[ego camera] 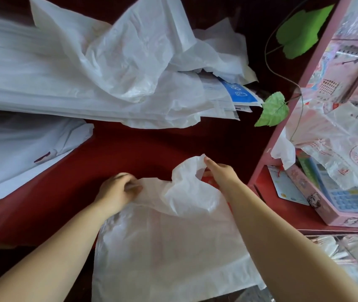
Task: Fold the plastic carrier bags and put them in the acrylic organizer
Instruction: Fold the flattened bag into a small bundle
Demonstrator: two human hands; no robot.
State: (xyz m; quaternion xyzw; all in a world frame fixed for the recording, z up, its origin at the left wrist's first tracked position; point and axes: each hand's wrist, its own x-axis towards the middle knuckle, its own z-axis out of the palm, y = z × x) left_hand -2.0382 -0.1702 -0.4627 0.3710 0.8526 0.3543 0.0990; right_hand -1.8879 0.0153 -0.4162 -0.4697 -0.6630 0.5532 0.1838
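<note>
Lying flat on the worktop (130, 144), the bag (169, 247) is being held by its handles (186, 171): one is being pinched by the left hand (117, 190), the other is being gripped by the right hand (221, 174), probably so that both are being lined up for folding.

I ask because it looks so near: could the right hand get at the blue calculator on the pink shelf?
Probably, but not at once. The right hand is pinching the carrier bag, and a printed bag overlaps part of the calculator. Its keys lie uncovered.
</note>
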